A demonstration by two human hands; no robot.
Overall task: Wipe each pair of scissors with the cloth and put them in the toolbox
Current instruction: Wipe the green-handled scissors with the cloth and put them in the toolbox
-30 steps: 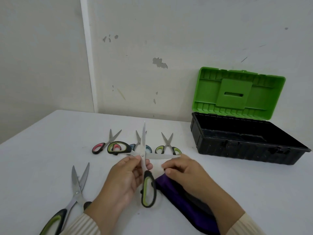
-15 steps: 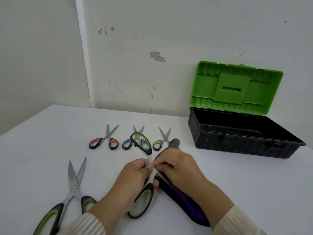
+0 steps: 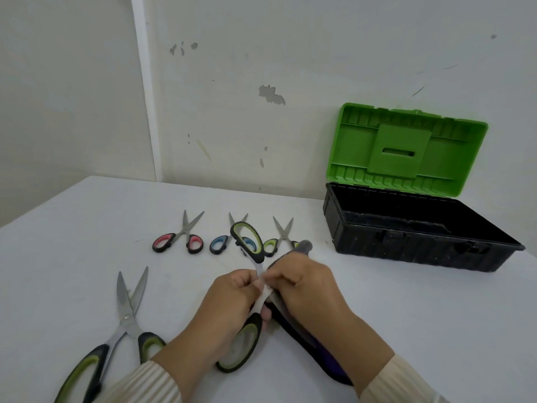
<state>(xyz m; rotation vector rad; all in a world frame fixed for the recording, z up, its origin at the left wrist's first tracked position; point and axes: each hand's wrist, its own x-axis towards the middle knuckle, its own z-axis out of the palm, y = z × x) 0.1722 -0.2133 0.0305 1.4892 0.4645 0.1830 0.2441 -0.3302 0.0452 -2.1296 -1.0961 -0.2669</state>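
Observation:
My left hand [image 3: 229,309] grips a large pair of black-and-green scissors [image 3: 248,242] near the pivot, blades spread wide, one handle raised away from me and the other low by my wrist. My right hand [image 3: 305,289] pinches a blade with the dark purple cloth [image 3: 316,347], which trails toward me under my right forearm. The blades are mostly hidden by my fingers. The toolbox [image 3: 412,228], black with a raised green lid, stands open at the right rear.
A second large black-and-green pair [image 3: 125,324] lies open at the near left. Three small pairs lie in a row behind my hands: red-handled [image 3: 180,239], blue-handled [image 3: 223,242], and green-handled [image 3: 279,239]. A wall runs behind the white table [image 3: 87,228].
The held scissors were turned: one handle swung up and away from me, the other dropped toward my left wrist. My right hand moved onto the blade with the cloth.

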